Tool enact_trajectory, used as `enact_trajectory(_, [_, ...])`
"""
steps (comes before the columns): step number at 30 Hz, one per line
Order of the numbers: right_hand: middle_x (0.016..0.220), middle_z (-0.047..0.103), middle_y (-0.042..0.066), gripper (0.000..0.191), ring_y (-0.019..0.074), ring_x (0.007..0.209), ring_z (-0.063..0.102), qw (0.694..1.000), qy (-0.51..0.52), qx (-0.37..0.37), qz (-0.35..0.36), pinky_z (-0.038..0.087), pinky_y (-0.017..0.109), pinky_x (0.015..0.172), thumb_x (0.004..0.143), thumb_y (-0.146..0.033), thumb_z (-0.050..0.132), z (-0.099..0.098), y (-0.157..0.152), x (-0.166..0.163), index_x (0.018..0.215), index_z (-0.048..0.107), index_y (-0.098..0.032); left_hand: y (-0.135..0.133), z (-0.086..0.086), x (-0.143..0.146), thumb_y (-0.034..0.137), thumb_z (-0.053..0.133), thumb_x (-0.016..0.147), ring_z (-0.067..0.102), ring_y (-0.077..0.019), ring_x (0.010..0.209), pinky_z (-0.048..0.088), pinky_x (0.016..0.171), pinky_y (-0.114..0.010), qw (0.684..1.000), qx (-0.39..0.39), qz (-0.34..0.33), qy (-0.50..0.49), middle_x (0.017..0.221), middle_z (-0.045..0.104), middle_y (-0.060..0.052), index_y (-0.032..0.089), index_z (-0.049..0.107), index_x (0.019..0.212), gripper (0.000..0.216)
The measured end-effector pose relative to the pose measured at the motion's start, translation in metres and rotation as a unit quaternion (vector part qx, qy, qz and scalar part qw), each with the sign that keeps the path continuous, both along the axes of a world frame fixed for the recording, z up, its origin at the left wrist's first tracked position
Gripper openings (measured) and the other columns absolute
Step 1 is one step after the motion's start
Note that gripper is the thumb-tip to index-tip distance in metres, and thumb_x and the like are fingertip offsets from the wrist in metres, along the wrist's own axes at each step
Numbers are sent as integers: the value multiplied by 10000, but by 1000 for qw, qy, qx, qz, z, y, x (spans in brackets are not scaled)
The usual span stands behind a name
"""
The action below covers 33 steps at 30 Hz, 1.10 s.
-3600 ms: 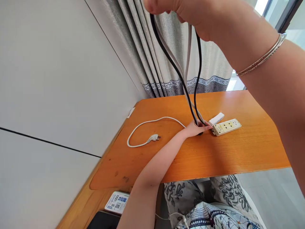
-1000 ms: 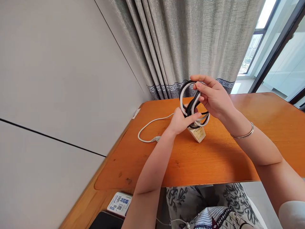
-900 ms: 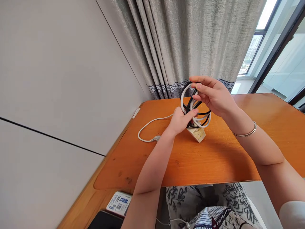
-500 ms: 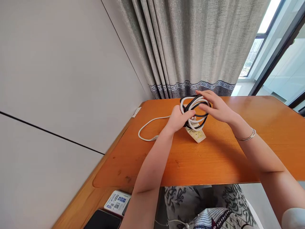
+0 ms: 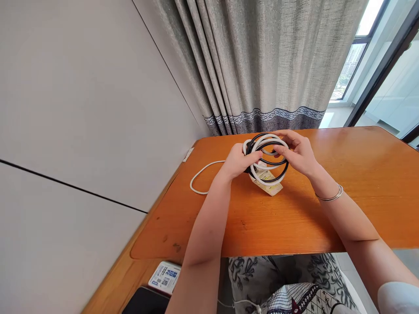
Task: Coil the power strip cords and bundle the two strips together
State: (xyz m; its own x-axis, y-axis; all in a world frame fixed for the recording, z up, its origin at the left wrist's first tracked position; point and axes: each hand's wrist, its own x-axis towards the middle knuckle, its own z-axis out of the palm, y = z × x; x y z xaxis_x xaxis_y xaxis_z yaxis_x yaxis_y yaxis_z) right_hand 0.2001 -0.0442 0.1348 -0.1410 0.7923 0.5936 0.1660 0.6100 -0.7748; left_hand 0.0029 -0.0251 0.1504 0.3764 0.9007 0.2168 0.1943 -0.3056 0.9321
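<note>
The blue-and-white label (image 5: 164,275) carries print too small to read.

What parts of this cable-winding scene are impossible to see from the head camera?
- Power strip: mostly covered by the coiled cables.
- Plug of the white cord: behind the left forearm.
- Left hand and right hand: fingertips lost inside the coils.
- Label on the small box: too small to read.
- Dark device: cut off by the bottom edge.
</note>
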Motion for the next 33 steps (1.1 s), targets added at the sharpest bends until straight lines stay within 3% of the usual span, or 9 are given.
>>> enact_trajectory(5, [526,519,-101,389,121,441,527,991,119,-65,-17,475,255,439,714,-296,776,3,0,-4,1024,544,-258,-3,4,-4,537,685,711,668,-217,715,528,660,-320,992,4,11,122,734,708,-42,167,666,740,371])
enact_trajectory(8, [532,547,-108,408,105,423,521,985,146,-88,-36,442,230,420,674,-268,761,7,0,-4,967,477,-262,-9,6,-2,506,803,667,677,-237,881,543,830,-382,970,130,144,149,931,711,-47,188,649,922,436])
enact_trajectory(10, [544,568,-111,417,97,421,529,981,157,-101,-48,436,220,422,657,-256,745,9,-1,-5,944,443,-263,-15,7,1,415,849,665,654,-246,1034,518,954,-418,943,238,178,150,1084,676,-67,201,627,1018,469])
enact_trajectory(14, [526,560,-125,420,94,397,522,979,159,-117,-46,426,214,407,644,-258,718,11,-6,-10,925,407,-267,-29,8,9,267,738,830,534,-269,1296,429,1116,-469,903,370,88,202,1273,588,-98,216,675,979,170])
enact_trajectory(16, [527,562,-125,420,101,394,529,980,152,-121,-40,435,221,407,650,-266,712,12,-10,-14,924,394,-271,-33,7,11,277,696,873,470,-298,1378,386,1163,-514,892,380,66,234,1373,544,-110,214,704,956,104])
enact_trajectory(21, [523,561,-121,437,117,387,529,982,135,-131,-31,452,247,412,651,-261,726,14,-17,-19,950,407,-274,-30,2,11,358,601,944,353,-342,1484,333,1205,-579,890,358,7,281,1565,411,-132,189,735,963,217])
enact_trajectory(26, [471,480,-117,424,117,418,512,989,67,-122,-49,406,234,431,660,-281,806,15,-13,-7,996,551,-242,-24,0,14,348,598,940,362,-322,1468,318,1211,-582,896,365,-34,252,1523,459,-128,194,731,893,208])
enact_trajectory(29, [471,450,-89,375,89,434,449,995,24,-93,-28,335,221,429,683,-431,855,13,-9,2,874,617,-213,-25,-1,17,347,629,914,407,-320,1412,322,1202,-577,898,384,-33,212,1428,536,-113,198,700,744,237])
enact_trajectory(33, [537,521,-55,472,76,458,426,995,52,-83,23,336,223,438,688,-620,821,10,-1,5,826,633,-209,-27,-4,19,313,703,841,465,-301,1344,372,1171,-541,915,378,-8,140,1356,562,-98,193,629,635,250])
